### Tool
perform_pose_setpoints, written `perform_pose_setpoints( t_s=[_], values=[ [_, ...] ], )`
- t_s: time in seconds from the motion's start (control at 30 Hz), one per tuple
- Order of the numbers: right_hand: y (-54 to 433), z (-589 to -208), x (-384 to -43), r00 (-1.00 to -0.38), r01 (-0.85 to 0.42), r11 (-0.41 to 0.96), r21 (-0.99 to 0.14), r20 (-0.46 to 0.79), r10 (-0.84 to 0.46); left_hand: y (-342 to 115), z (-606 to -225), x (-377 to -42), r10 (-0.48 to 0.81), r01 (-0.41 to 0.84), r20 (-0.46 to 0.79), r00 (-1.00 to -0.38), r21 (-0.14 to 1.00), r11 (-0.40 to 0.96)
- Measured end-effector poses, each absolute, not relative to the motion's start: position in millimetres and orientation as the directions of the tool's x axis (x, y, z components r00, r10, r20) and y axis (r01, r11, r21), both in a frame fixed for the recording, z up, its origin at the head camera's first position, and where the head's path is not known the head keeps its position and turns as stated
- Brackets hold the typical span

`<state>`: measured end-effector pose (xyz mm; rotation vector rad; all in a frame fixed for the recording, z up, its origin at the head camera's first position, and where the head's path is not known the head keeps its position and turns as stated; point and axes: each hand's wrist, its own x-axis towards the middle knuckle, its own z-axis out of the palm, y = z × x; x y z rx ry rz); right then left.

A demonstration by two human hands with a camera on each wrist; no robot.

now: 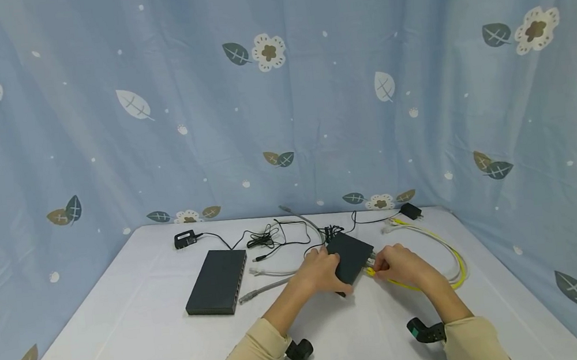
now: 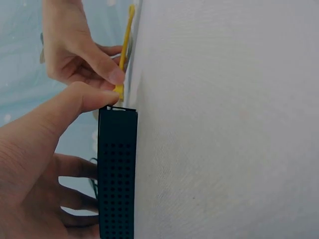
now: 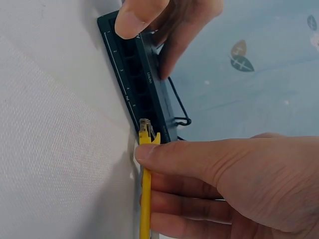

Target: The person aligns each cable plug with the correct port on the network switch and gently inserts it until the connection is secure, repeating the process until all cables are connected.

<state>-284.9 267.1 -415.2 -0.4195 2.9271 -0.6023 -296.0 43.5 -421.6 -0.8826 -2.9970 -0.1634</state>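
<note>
A small black network switch (image 1: 352, 255) is gripped in my left hand (image 1: 320, 272). In the left wrist view the thumb presses the corner of the switch's port side and the fingers lie along its top face. My right hand (image 1: 401, 265) pinches a yellow Ethernet cable (image 3: 145, 199) just behind its clear plug (image 3: 144, 124). That plug points at the row of ports (image 3: 132, 74), with its tip right at the ports near the far end of the row. Parts of the right fingers are hidden behind the cable.
On the left of the white table (image 1: 124, 312) lies a larger black switch (image 1: 217, 282). Behind are two black power adapters, one at the left (image 1: 186, 239) and one at the right (image 1: 410, 210), with thin cords. Grey cables (image 1: 265, 289) lie left of the small switch; a white cable (image 1: 429, 233) curves at right.
</note>
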Motion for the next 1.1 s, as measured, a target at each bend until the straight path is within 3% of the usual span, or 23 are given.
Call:
perform_pose_setpoints(
  t_s=[1.1],
  values=[
    [271.0, -416.1, -286.7, -0.942, -0.308, 0.876, -0.372, -0.006, -0.335, 40.8, -423.7, -295.2, 0.559, 0.553, 0.014, -0.829, 0.164, 0.817]
  ],
)
